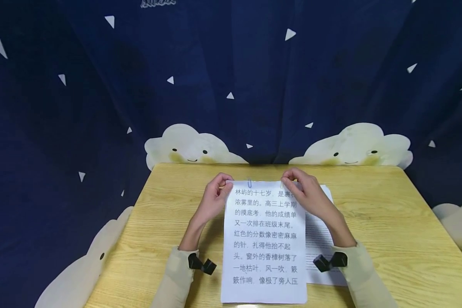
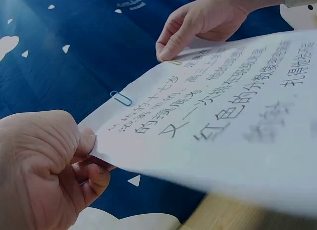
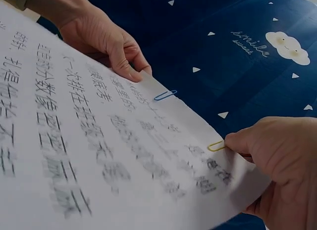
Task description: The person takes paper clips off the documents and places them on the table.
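Observation:
A white sheet of paper [image 1: 265,244] with large printed Chinese text is held up by its top edge. My left hand [image 1: 216,196] pinches its top left corner between thumb and fingers. At the top edge, near the right corner, my right hand [image 1: 307,192] pinches the paper beside a yellow paper clip [image 3: 216,146]. A blue paper clip [image 2: 121,98] sits on the same edge, nearer the left hand. Whether more sheets lie under the clips cannot be told.
Another printed sheet [image 1: 325,256] with small text lies on the wooden table [image 1: 389,222], partly covered by the held paper. Behind the table hangs a dark blue curtain [image 1: 215,55] with white triangles and clouds.

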The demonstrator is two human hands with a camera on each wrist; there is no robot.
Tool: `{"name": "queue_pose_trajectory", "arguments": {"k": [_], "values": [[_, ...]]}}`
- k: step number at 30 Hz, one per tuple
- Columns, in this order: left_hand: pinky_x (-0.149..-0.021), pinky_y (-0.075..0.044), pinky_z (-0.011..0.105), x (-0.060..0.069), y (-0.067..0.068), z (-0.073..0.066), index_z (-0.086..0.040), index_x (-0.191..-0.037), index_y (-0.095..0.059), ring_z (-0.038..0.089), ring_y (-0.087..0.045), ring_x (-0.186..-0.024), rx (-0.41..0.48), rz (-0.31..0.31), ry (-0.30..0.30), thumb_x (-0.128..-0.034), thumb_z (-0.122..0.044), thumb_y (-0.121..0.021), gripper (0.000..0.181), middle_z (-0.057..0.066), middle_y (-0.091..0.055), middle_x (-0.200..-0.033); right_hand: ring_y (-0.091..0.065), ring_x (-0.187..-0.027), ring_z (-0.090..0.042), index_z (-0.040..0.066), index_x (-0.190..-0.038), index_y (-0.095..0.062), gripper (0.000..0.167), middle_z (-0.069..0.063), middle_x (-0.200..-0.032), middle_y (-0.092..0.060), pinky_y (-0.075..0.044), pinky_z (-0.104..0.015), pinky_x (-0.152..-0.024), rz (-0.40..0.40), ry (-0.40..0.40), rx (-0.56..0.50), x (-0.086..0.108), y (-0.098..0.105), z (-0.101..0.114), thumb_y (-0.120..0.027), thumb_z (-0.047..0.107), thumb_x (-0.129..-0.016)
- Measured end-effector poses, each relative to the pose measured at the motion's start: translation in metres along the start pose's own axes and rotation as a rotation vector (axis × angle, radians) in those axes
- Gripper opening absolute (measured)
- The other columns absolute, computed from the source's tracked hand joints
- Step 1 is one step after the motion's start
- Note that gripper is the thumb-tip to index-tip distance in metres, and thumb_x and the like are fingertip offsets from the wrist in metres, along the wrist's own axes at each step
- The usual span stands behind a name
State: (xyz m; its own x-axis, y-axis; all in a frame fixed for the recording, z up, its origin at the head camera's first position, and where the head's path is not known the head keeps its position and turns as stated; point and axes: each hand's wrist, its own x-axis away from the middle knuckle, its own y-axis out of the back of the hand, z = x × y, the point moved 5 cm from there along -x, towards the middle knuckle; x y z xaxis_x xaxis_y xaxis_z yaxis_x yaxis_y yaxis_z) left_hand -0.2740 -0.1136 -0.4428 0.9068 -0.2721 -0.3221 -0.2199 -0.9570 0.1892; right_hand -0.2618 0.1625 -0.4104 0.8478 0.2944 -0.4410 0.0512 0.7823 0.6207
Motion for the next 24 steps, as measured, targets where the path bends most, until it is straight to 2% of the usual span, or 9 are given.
{"name": "queue_pose_trajectory", "arguments": {"k": [4, 9, 17, 24], "values": [[-0.052, -0.052, 0.025, 0.0000, 0.0002, -0.0004, 0.003, -0.114, -0.062, 0.018, -0.066, -0.060, 0.018, -0.001, 0.007, -0.1082, -0.003, -0.053, 0.012, 0.023, -0.069, -0.097, -0.059, -0.087, -0.017, 0.007, -0.110, -0.066, 0.007, -0.003, -0.096, -0.068, -0.044, -0.025, -0.082, 0.001, 0.011, -0.008, -0.0005, 0.0001, 0.0011, -0.064, 0.011, -0.104], [-0.050, -0.053, 0.026, 0.0000, 0.0007, 0.0005, 0.002, -0.112, -0.065, 0.020, -0.067, -0.059, 0.028, -0.029, 0.014, -0.1071, -0.004, -0.056, 0.011, 0.022, -0.070, -0.095, -0.060, -0.083, -0.016, 0.007, -0.108, -0.067, 0.005, -0.002, -0.093, -0.068, -0.046, -0.023, -0.076, -0.003, 0.031, -0.012, -0.0006, -0.0001, 0.0024, -0.066, 0.008, -0.103], [-0.047, -0.054, 0.028, -0.0002, 0.0014, 0.0009, 0.006, -0.109, -0.065, 0.017, -0.066, -0.053, 0.062, -0.080, -0.002, -0.1056, -0.002, -0.059, 0.011, 0.026, -0.070, -0.092, -0.062, -0.085, -0.017, 0.008, -0.107, -0.067, 0.005, -0.002, -0.093, -0.069, -0.052, -0.030, -0.077, 0.043, 0.009, -0.013, -0.0004, -0.0020, 0.0017, -0.068, 0.008, -0.102], [-0.048, -0.055, 0.029, -0.0001, 0.0004, 0.0011, 0.005, -0.109, -0.065, 0.022, -0.069, -0.055, 0.066, -0.056, 0.016, -0.1059, -0.004, -0.059, 0.012, 0.026, -0.071, -0.094, -0.061, -0.088, -0.019, 0.007, -0.109, -0.066, 0.008, -0.003, -0.096, -0.068, -0.050, -0.034, -0.080, 0.062, -0.025, -0.004, -0.0002, -0.0018, 0.0013, -0.062, 0.013, -0.106]]}}
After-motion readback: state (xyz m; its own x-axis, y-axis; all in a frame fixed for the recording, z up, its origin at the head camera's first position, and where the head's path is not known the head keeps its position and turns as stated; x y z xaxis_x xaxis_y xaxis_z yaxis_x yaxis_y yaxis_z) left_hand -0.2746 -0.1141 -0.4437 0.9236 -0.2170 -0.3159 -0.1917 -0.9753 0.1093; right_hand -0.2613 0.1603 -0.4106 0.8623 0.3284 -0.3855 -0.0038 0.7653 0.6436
